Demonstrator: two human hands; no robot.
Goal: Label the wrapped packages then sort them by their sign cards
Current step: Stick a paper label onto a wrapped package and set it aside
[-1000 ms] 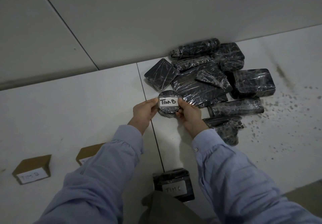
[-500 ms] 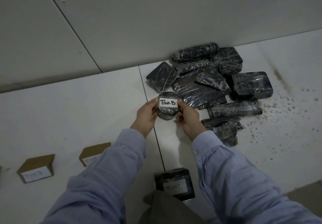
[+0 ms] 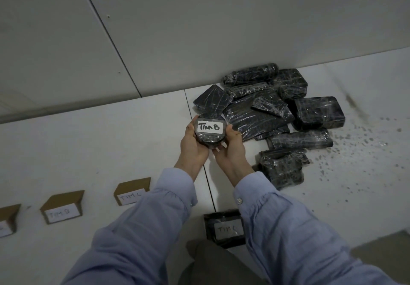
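Head view | round package (image 3: 208,135) labelled "TIM B" — gripped between both hands (image 3: 213,149)

Round package (image 3: 209,132) between both hands (image 3: 213,149)

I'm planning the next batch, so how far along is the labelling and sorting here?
Early. One package labelled TIM C lies near the person, not at the TIM C card. Both hands, left hand and right hand, hold a round package already labelled TIM B; it belongs at the TIM B card. The pile of unlabelled packages is left.
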